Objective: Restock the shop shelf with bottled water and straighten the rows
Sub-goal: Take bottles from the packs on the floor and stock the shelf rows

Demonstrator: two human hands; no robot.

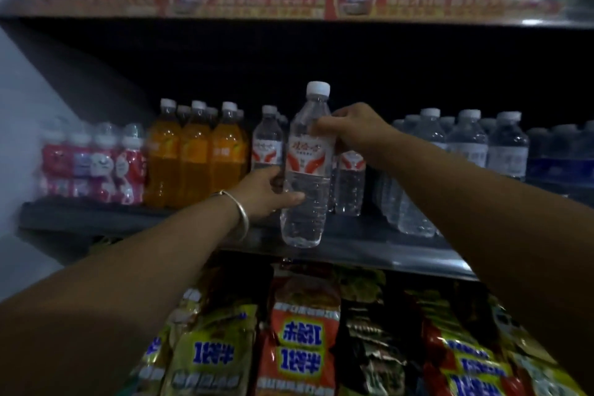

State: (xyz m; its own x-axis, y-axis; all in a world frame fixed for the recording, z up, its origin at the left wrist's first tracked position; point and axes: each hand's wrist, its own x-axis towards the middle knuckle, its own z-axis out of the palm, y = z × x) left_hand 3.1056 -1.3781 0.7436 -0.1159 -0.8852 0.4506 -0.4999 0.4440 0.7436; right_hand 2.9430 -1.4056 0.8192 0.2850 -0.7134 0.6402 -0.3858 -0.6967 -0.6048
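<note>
Before the shelf (353, 249), both hands (268, 191) (352, 127) gripped around one upright water bottle (307, 170).

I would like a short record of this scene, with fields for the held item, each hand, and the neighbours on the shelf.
held item: clear plastic water bottle with red-and-white label, upright, in front of the shelf row
left hand: grips bottle low
right hand: grips bottle near shoulder
left neighbours: orange juice bottles
right neighbours: clear water bottles with pale labels
</note>
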